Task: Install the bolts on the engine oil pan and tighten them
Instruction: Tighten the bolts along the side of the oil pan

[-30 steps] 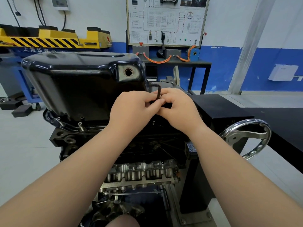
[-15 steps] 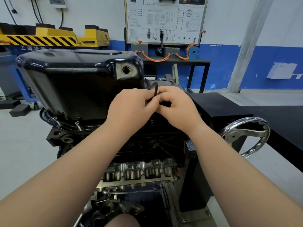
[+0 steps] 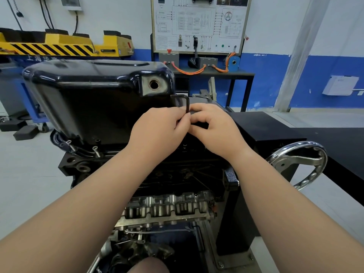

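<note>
Left hand [image 3: 157,131] and right hand [image 3: 214,129] pinch hex key [image 3: 187,104] beside oil pan [image 3: 88,95].

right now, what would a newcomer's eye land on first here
The big glossy black oil pan fills the upper left, sitting on top of the engine. At centre, the left hand and right hand meet beside it, both pinching an upright black hex key. Two bolts stand proud of the pan's flange at lower left, and a shiny handwheel sits at right.

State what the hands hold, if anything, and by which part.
Both the left hand and right hand pinch a black L-shaped hex key by its upright shank, below the bend.
</note>
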Tool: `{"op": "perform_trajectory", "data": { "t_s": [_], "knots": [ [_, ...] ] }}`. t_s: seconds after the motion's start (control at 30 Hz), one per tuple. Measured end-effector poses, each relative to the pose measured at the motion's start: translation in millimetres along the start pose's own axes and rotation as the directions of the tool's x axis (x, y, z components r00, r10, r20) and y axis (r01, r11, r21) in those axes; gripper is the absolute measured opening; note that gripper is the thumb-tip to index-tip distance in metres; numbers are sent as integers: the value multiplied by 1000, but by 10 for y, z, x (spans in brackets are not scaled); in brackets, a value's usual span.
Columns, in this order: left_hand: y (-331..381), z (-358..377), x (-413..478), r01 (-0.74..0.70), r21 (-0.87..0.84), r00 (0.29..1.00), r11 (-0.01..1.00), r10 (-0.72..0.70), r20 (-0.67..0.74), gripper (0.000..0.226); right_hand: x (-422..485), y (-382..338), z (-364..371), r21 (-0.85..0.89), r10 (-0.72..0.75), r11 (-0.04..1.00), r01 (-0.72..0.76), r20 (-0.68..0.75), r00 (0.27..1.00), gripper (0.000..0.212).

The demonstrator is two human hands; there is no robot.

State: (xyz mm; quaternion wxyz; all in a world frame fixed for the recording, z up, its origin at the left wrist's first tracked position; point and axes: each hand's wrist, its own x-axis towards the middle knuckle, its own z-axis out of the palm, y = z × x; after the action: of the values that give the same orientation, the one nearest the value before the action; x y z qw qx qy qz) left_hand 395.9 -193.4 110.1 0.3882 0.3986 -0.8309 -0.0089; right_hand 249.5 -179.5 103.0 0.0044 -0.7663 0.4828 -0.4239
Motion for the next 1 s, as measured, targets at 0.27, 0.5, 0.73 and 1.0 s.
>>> {"op": "perform_trajectory", "data": {
  "t_s": [0.27,0.5,0.73,1.0],
  "knots": [
    [21,33,-19,12,5,998,1000,-11,-54,33,-5,-25,73,16,57,998,-55,-85,995,12],
    [29,39,8,6,36,996,999,-10,92,42,-29,-4,-5,27,10,1000,-9,-23,1000,14],
    [35,42,-31,-6,-84,996,996,-2,-87,26,-11,-18,84,23,82,997,-80,-115,990,14],
    [-27,46,6,27,-65,998,997,-31,-46,26,8,19,30,-59,26,998,-25,12,1000,15]
  ]
}}
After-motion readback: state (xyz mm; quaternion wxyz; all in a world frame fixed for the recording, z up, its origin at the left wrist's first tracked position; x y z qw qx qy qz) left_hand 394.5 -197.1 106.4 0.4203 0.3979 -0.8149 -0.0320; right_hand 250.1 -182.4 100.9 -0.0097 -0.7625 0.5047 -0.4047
